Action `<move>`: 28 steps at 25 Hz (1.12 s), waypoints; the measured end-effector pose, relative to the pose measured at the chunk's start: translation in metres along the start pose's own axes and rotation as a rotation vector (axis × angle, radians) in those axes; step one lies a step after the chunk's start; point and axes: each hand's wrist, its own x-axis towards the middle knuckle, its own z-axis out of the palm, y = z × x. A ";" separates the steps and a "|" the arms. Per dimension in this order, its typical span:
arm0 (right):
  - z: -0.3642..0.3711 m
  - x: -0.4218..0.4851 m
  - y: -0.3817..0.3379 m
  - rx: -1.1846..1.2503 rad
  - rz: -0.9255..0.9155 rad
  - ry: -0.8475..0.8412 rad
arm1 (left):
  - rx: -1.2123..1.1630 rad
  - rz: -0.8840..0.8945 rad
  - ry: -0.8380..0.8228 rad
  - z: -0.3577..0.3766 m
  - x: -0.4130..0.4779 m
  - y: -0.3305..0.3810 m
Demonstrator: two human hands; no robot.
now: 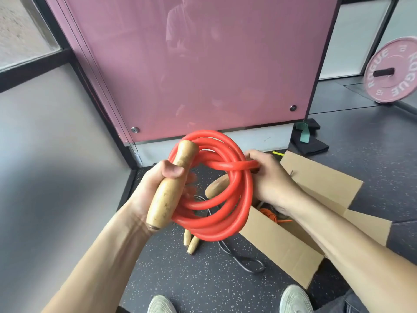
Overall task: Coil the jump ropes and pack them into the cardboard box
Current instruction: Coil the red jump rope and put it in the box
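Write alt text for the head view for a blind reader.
Two bare hands hold a coiled red jump rope above a speckled gym floor: the left hand grips its wooden handle, the right hand holds the coil's right side. An open cardboard box sits right of the coil, and a black rope with wooden handles lies on the floor beneath.

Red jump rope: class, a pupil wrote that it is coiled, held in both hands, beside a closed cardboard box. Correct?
No. The head view shows the cardboard box open, its flaps out, an orange cord inside. The red jump rope is coiled, held by the left hand and right hand, beside it.
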 end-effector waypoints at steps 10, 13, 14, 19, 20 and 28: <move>0.005 -0.016 -0.008 0.720 0.149 0.032 | 0.358 0.105 0.024 0.013 -0.007 0.010; 0.006 -0.015 -0.013 0.771 0.162 0.084 | 0.400 0.233 0.050 0.011 -0.003 0.009; 0.006 -0.016 -0.017 0.770 0.171 0.098 | 0.454 0.286 0.071 0.009 -0.002 0.009; 0.003 -0.015 -0.026 0.718 0.221 0.009 | 0.694 0.437 0.238 0.007 0.009 -0.012; 0.002 -0.014 -0.028 0.717 0.243 -0.043 | 0.712 0.446 0.280 0.007 0.011 -0.014; -0.003 -0.025 -0.039 1.012 0.342 -0.490 | 0.470 0.304 0.043 0.018 0.008 -0.012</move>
